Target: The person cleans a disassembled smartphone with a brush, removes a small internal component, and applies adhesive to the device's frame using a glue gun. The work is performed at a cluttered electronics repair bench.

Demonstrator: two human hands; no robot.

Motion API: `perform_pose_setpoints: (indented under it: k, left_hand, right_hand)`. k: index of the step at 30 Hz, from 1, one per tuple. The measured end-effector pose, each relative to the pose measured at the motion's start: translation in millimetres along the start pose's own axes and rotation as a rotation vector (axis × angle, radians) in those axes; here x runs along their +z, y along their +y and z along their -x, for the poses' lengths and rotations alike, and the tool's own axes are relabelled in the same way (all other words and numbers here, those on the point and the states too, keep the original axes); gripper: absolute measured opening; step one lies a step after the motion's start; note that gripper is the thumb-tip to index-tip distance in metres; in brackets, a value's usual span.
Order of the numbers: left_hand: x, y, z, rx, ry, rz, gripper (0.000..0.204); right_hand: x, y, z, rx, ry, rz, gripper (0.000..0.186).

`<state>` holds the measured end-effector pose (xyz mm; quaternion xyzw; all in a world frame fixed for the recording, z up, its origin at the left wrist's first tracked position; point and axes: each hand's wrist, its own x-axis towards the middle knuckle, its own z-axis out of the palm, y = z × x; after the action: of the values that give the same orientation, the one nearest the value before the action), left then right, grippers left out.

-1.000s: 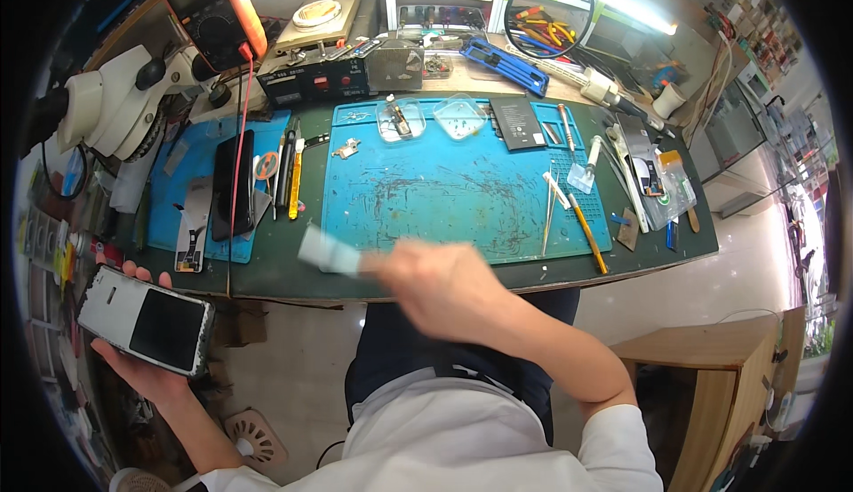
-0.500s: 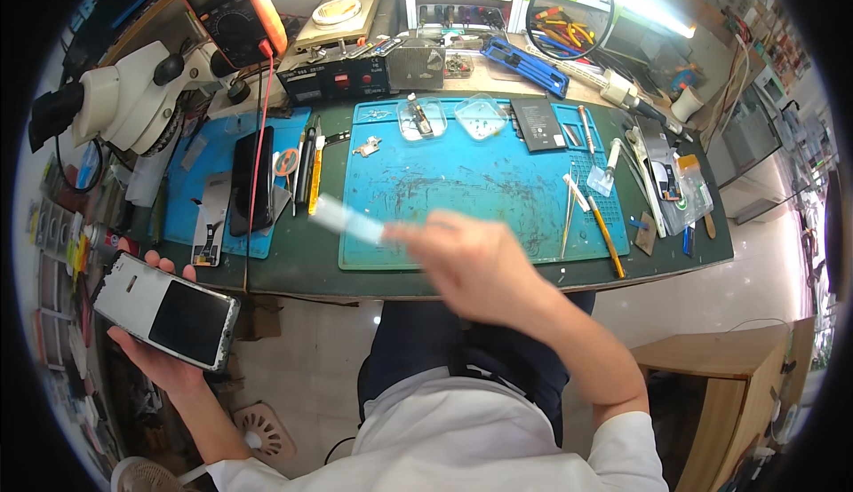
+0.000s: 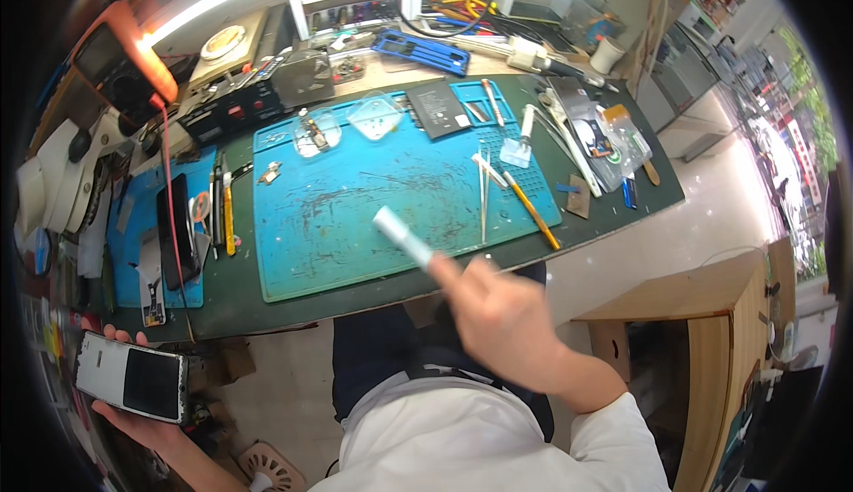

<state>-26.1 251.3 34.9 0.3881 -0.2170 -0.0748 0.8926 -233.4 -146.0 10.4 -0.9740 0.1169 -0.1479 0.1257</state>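
Note:
Low at the left, my left hand (image 3: pixel 140 427) holds a phone housing (image 3: pixel 102 373), its fingers wrapped round the edges. One part of the housing's face is pale grey, the other is a black rectangle, and the rim looks scuffed. In front of me my right hand (image 3: pixel 506 314) is closed on one end of a slim whitish strip (image 3: pixel 404 237). Motion blurs the strip, so I cannot tell its exact kind. It points up and left, over the front part of the blue work mat (image 3: pixel 355 265).
A dark phone (image 3: pixel 181 226) lies on the left mat beside a yellow-handled tool (image 3: pixel 229 217). Clear plastic boxes (image 3: pixel 377 117) and a black battery (image 3: pixel 438 108) are at the back. Tweezers (image 3: pixel 484 199) and a yellow stick (image 3: pixel 533 212) lie right. A multimeter (image 3: pixel 111 57) stands back left.
The whole view has swung to the right. My right hand has drawn nearer to me with the strip, away from the left tools. My left hand keeps hold of the phone housing.

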Motion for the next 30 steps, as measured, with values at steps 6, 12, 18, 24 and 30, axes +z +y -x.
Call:
perform_pose_setpoints:
  k: [6, 12, 18, 24, 30]
  left_hand:
    - [21, -30, -22, -0.118, -0.147, 0.010, 0.102]
    - [30, -34, -26, -0.154, -0.157, 0.007, 0.103]
    - [33, -31, -25, -0.147, -0.151, 0.005, 0.103]
    - [36, -32, -21, -0.150, -0.138, 0.023, 0.102]
    - [49, -41, -29, -0.171, -0.175, 0.060, 0.101]
  right_hand:
    - [-20, 36, 31, -0.151, 0.170, -0.472, 0.040]
    - [-37, 99, 43, 0.206, 0.195, -0.221, 0.032]
    - [-77, 131, 58, 0.132, -0.006, -0.576, 0.036]
    - [-72, 70, 58, -0.173, -0.311, -0.737, 0.040]
    - [3, 28, 18, -0.071, 0.013, -0.365, 0.039]
